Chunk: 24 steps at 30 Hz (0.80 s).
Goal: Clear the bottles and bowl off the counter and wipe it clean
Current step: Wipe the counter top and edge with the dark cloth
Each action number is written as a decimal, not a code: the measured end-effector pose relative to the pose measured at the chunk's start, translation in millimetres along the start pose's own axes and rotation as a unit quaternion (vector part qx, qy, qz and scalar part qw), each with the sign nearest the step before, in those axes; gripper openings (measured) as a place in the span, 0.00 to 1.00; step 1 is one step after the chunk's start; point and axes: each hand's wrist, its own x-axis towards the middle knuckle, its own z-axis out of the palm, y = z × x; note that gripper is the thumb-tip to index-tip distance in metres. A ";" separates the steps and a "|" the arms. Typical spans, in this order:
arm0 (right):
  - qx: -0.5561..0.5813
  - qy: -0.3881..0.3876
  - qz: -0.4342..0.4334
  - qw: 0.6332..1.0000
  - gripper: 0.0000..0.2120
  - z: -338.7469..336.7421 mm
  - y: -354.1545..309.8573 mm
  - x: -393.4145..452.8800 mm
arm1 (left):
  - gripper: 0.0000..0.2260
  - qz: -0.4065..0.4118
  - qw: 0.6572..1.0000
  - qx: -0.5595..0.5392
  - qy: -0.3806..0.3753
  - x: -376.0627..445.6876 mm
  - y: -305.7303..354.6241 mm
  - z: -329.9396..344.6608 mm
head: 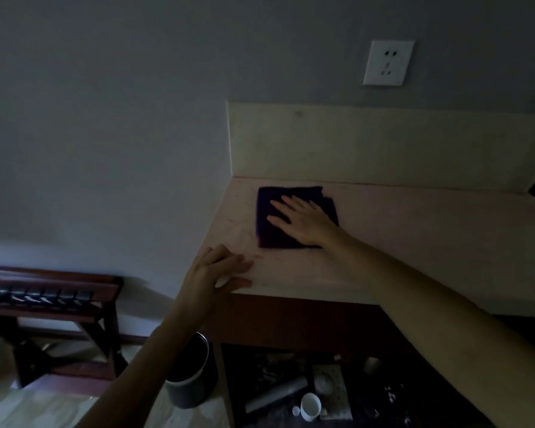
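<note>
My right hand (303,220) lies flat, fingers straight and spread, pressing the cloth (294,217) onto the counter (414,236) near the back-left corner, so the whole pad bears down for wiping. My left hand (220,270) rests open on the counter's front-left corner, bracing me, I'd say. No bottles or bowl show on the top; a cup (311,406) and other bits lie below.

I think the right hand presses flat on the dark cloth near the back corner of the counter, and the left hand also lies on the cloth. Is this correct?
Not quite. The head view shows the left hand on the counter edge, off the dark cloth. The right hand does press flat on it.
</note>
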 end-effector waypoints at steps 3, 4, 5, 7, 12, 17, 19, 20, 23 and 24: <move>-0.006 0.018 -0.031 0.999 0.34 7.8 -22.5 -67.5 | 0.15 -0.021 0.999 -0.039 0.000 -3.7 5.1 -13.5; -0.008 0.024 -0.041 0.999 0.34 10.2 -30.5 -85.9 | 0.14 -0.028 0.999 -0.030 0.006 -6.5 1.2 -20.6; -0.010 0.029 -0.047 0.998 0.33 13.0 -38.5 -100.6 | 0.15 -0.035 0.999 -0.013 0.012 -9.9 -4.7 -27.7; -0.009 0.041 -0.047 0.998 0.33 16.7 -47.9 -114.6 | 0.16 -0.044 0.999 0.029 0.012 -15.8 -17.3 -38.7; -0.006 0.019 -0.055 0.998 0.34 13.2 -46.1 -91.6 | 0.16 -0.017 0.997 0.080 0.011 -13.6 -25.6 -40.5; 0.004 0.005 -0.052 0.999 0.33 8.1 -41.6 -14.7 | 0.15 0.017 0.997 0.067 0.015 -15.5 -31.8 -38.7; 0.005 0.005 -0.036 0.999 0.34 5.7 -43.3 30.6 | 0.12 0.013 0.998 0.054 0.008 -15.5 -34.5 -38.8; 0.006 0.003 -0.029 1.000 0.34 4.1 -45.3 54.0 | 0.11 0.015 0.998 0.054 0.009 -15.3 -35.9 -38.0; 0.009 0.003 -0.019 1.000 0.36 1.7 -53.6 112.7 | 0.10 0.023 0.998 0.058 0.010 -16.2 -38.0 -35.6; 0.009 0.003 -0.017 1.000 0.36 1.1 -55.3 126.6 | 0.09 0.022 0.998 0.058 0.010 -16.7 -38.2 -34.6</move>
